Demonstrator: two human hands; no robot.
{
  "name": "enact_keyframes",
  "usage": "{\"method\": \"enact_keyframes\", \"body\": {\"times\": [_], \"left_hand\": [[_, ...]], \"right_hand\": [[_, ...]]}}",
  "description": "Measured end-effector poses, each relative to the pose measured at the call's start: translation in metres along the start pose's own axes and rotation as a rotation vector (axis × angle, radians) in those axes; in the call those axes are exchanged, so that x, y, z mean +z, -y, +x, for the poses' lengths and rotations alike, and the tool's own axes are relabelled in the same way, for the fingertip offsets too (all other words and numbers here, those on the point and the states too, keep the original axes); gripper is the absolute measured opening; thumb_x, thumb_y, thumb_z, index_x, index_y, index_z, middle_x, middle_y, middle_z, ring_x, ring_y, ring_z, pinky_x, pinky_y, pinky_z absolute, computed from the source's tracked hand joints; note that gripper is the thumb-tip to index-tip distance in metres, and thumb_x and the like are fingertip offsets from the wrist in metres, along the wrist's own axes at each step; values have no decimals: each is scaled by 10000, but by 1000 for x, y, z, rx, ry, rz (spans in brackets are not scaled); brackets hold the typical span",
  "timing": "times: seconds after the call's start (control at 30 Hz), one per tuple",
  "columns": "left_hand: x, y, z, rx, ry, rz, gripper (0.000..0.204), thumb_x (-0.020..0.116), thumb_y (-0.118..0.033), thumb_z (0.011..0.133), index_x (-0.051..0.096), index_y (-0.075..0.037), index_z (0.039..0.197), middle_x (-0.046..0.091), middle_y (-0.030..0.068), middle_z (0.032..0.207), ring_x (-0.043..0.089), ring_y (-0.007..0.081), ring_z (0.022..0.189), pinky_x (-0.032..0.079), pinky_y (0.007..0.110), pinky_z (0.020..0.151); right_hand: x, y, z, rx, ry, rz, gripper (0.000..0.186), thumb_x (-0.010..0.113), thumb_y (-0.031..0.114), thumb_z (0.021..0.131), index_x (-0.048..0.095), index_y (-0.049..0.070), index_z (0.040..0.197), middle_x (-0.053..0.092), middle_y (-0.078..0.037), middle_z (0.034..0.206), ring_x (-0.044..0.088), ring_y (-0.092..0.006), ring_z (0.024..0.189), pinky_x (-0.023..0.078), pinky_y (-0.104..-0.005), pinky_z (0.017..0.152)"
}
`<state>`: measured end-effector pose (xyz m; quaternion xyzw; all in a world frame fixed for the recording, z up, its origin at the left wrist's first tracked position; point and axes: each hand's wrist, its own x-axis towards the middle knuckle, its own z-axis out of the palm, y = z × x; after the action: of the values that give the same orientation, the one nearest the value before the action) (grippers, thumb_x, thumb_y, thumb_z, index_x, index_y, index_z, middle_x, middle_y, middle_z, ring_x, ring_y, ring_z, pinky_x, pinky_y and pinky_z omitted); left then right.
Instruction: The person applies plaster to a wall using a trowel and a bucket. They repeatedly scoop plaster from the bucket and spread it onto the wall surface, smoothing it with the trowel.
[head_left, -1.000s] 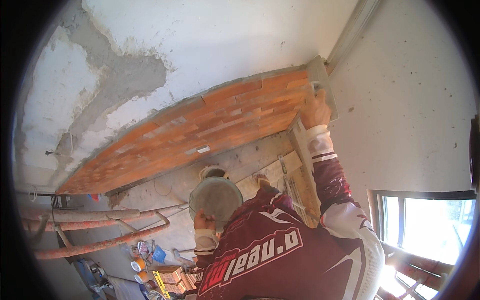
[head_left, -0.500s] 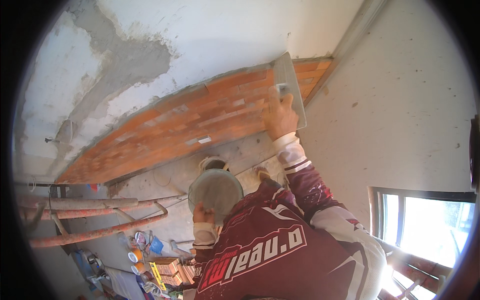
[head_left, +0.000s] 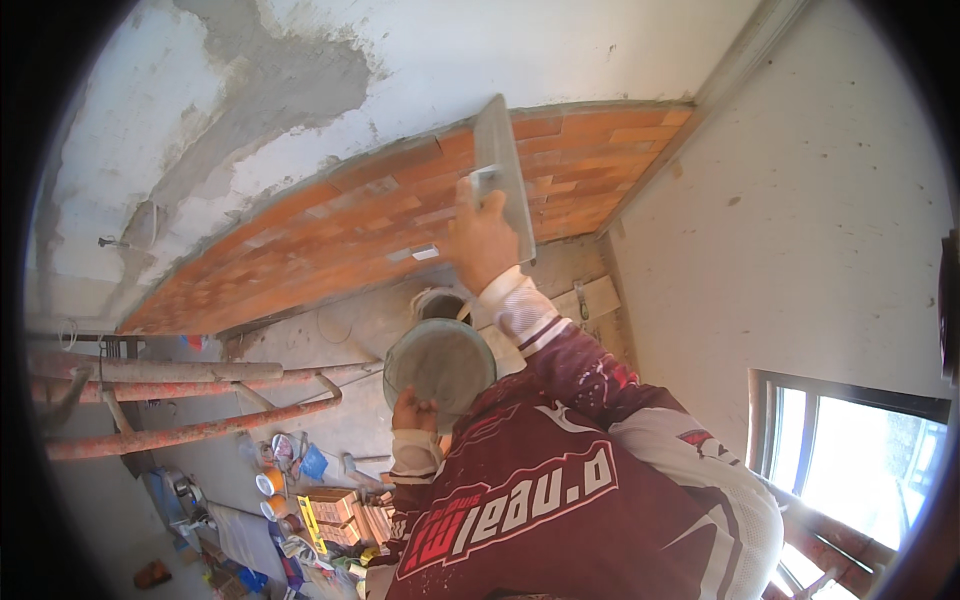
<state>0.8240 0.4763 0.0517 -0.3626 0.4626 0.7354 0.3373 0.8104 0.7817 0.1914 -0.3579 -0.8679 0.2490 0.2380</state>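
My right hand [head_left: 485, 240] is wrapped round the handle of a long, flat plastering float [head_left: 512, 180]. Its blade stands on edge against the orange brick-tile wall [head_left: 350, 225], with its upper end by the tiles' top border. Lower down, my left hand [head_left: 414, 412] grips the near left rim of a round grey-green bucket [head_left: 440, 362] in front of my body. The bucket's inside looks coated with greyish material; how full it is I cannot tell.
Another bucket [head_left: 437, 304] stands beyond the held one. At left are red-painted scaffold tubes [head_left: 190, 440]. Stacked tiles [head_left: 335, 518] and orange-and-white tubs [head_left: 270, 483] lie below. A window [head_left: 850, 440] is at right, beside a white side wall [head_left: 790, 230].
My right hand has swept the float leftward along the top of the tiles, uncovering bricks near the corner. The left hand keeps its grip on the bucket; the view has shifted slightly.
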Motion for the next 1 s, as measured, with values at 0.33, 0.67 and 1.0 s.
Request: {"method": "enact_keyframes", "body": {"times": [0.33, 0.67, 1.0], "left_hand": [[-19, 3, 5, 72, -19, -13, 94, 557, -163, 851, 502, -124, 786, 441, -2, 595, 461, 160, 516, 430, 374, 574], [-34, 11, 3, 98, -15, -115, 92, 589, -154, 831, 506, -129, 802, 427, 2, 670, 432, 150, 558, 420, 365, 597], [-36, 32, -22, 165, -153, -210, 130, 590, -173, 831, 502, -119, 753, 387, 15, 543, 417, 169, 529, 406, 375, 595]], "right_hand": [[51, 40, -17, -129, 42, 171, 581, 506, 65, 812, 303, 1, 1352, 427, -257, 1017, 553, -429, 787, 489, -461, 690], [47, 27, -35, -318, 29, 663, 507, 605, 90, 774, 479, -5, 1256, 492, -186, 910, 515, -333, 806, 443, -384, 713], [139, 89, 27, -40, 240, 1271, 408, 655, 154, 780, 586, -19, 1142, 633, -71, 894, 557, -145, 715, 455, -279, 643]]}}
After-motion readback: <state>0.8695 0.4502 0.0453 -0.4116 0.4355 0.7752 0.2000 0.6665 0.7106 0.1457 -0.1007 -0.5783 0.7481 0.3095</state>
